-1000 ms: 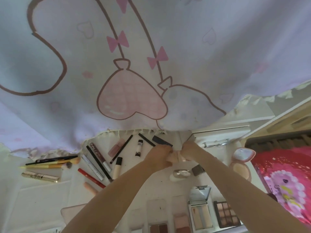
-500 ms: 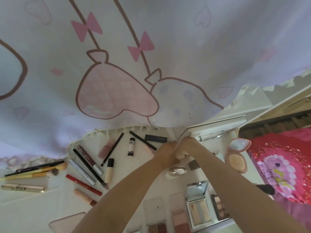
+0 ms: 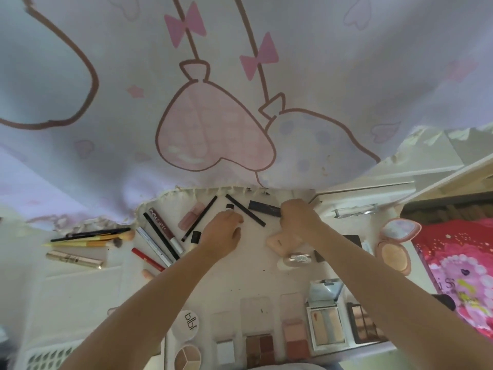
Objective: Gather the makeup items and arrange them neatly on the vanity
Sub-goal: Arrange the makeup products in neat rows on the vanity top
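1. Fingers of the left hand (image 3: 222,233) curled, tips at a small black-capped tube (image 3: 229,207); whether pinching it, cannot tell.
2. Fingers of the right hand (image 3: 298,218) curled near a dark flat stick (image 3: 264,207); contact unclear. Peach sponge (image 3: 282,243) lying just beneath the wrist.
3. Lift singly; avoid nudging the black pencil (image 3: 245,210) between both hands.
4. Set parallel with the pens (image 3: 160,240) at left, clear of the palettes (image 3: 293,335) along the vanity (image 3: 80,289) front edge.
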Available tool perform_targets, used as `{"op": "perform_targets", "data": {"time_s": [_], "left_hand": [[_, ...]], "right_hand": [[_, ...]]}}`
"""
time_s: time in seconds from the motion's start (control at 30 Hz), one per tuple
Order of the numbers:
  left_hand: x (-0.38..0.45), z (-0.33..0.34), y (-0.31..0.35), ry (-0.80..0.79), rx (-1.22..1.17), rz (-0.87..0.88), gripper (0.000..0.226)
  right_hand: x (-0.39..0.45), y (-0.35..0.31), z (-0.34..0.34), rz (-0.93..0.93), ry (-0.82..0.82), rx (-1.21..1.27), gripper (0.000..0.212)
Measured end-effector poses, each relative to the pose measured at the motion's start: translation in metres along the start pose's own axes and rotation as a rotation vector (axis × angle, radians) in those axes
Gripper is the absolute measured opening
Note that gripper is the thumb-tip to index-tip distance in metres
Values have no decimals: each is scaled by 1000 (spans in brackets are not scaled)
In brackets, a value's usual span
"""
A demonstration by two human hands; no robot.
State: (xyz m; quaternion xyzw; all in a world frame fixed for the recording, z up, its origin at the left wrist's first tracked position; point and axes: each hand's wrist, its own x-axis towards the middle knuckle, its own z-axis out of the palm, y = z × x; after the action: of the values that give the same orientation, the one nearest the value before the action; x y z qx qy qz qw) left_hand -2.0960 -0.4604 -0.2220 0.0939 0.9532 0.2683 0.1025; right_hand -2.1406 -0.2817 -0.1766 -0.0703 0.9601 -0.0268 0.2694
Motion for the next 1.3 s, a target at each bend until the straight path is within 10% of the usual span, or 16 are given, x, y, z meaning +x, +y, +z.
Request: {"op": "perform_targets", "data": {"time_s": [0.77,1.3], "left_hand": [[-30,-74,47,103,-34,88,30],[-116,-131,100,435,284,370,26]], "right_hand": [[-61,-23,-61,-553,151,86,15],[-158,-22,-76,-576,276,941,20]]}}
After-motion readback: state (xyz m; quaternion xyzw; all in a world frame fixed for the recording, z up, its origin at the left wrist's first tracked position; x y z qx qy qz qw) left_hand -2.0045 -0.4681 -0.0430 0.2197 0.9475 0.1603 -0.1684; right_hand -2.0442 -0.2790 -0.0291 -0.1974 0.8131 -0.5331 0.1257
